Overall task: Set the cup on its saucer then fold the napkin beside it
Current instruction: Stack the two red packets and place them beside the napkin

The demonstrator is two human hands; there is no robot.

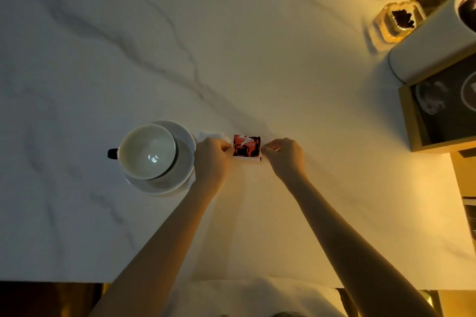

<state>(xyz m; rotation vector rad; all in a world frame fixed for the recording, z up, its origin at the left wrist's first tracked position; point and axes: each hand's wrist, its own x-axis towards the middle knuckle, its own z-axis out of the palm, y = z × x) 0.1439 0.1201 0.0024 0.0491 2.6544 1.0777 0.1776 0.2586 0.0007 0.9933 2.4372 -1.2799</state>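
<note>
White marble-look table [231, 46] with grey veins, dim warm light. Landmark is the saucer [186, 147]: cup [147, 151] sits on it, empty, shifted toward its left edge, black handle pointing left. Just right of the saucer a small red and black printed napkin [246, 146] lies folded on the table, white edge showing along its near side. Left hand [211, 159] pinches its left edge, fingers closed on it; right hand [283, 156] pinches its right edge likewise. White paper scrap [211, 134] pokes out behind the left hand. Far right of the saucer: glass jar [396, 22], white cylinder [425, 46], framed picture [443, 108]. Nothing blocks the napkin except the fingertips
</note>
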